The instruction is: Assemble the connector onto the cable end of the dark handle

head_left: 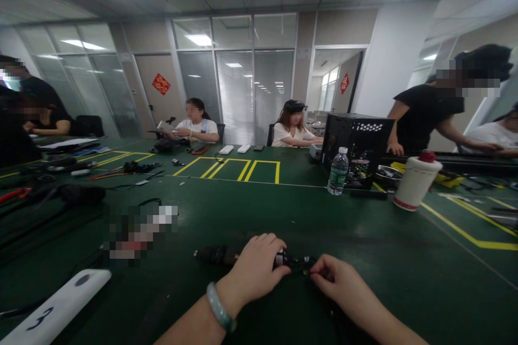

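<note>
My left hand, with a pale green bangle on its wrist, lies wrapped over a dark cylindrical tool. The tool rests on its side on the green table, and a narrow metal tip pokes out to the left. Black wires come out at its right end. There my right hand is closed in a pinch on the wires, beside a small brass-coloured spot. A black cable runs down toward me under the right hand. The middle of the tool is hidden by my left hand.
A white bar marked 3 lies at the lower left, near dark cables and tools. Ahead stand a water bottle, a black computer case and a white bottle with red cap. Several people work around the table.
</note>
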`<state>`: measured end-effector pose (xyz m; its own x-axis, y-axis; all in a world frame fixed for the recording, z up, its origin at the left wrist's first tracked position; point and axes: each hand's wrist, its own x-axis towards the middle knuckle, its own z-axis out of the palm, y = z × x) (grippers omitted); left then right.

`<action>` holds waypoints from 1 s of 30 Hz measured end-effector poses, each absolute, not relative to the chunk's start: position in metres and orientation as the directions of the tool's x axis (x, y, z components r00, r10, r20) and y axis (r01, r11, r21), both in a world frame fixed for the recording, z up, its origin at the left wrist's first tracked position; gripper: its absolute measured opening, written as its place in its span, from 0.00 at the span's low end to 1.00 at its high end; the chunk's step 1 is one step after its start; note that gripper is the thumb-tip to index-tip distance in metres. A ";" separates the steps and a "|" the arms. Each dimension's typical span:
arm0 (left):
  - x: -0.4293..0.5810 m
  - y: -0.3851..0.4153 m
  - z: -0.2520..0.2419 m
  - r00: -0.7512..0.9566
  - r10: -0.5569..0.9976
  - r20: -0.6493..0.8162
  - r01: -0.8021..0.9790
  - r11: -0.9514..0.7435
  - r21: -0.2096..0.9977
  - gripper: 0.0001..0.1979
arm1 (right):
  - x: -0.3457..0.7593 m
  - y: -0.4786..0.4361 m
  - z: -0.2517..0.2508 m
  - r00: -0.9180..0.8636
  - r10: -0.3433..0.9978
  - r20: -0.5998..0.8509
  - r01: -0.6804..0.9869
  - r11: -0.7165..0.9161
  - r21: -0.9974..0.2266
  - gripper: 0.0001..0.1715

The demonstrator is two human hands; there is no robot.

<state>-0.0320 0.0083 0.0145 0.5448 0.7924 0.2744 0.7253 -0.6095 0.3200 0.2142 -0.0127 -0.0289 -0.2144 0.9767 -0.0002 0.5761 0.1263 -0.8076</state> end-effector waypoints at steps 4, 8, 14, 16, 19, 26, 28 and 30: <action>-0.024 0.008 0.014 0.512 0.806 0.296 0.769 -0.584 0.259 0.21 | 0.212 -0.014 -0.029 -0.218 0.975 -0.033 0.508 0.085 -0.857 0.04; -0.016 0.012 0.013 0.521 0.801 0.296 0.790 -0.583 0.187 0.21 | 0.208 -0.015 -0.029 -0.218 0.975 -0.043 0.467 0.065 -0.882 0.05; -0.015 0.007 0.016 0.524 0.796 0.302 0.756 -0.598 0.266 0.20 | 0.206 -0.017 -0.027 -0.189 0.981 -0.053 0.411 0.030 -0.911 0.07; -0.013 0.002 0.017 0.526 0.792 0.311 0.746 -0.605 0.280 0.17 | 0.208 -0.015 -0.029 -0.186 0.982 -0.026 0.434 0.059 -0.899 0.06; -0.006 -0.005 0.016 0.542 0.786 0.297 0.744 -0.613 0.265 0.12 | 0.209 -0.013 -0.034 -0.174 0.984 0.021 0.497 0.106 -0.861 0.03; 0.004 -0.008 0.011 0.589 0.757 0.282 0.748 -0.643 0.163 0.06 | 0.206 -0.016 -0.031 -0.157 0.983 0.097 0.616 0.175 -0.768 0.03; 0.004 -0.007 0.011 0.594 0.753 0.283 0.747 -0.647 0.151 0.06 | 0.204 -0.017 -0.028 -0.154 0.983 0.095 0.636 0.172 -0.752 0.04; 0.005 -0.007 0.010 0.598 0.747 0.290 0.742 -0.653 0.151 0.05 | 0.203 -0.018 -0.027 -0.154 0.984 0.091 0.654 0.171 -0.737 0.04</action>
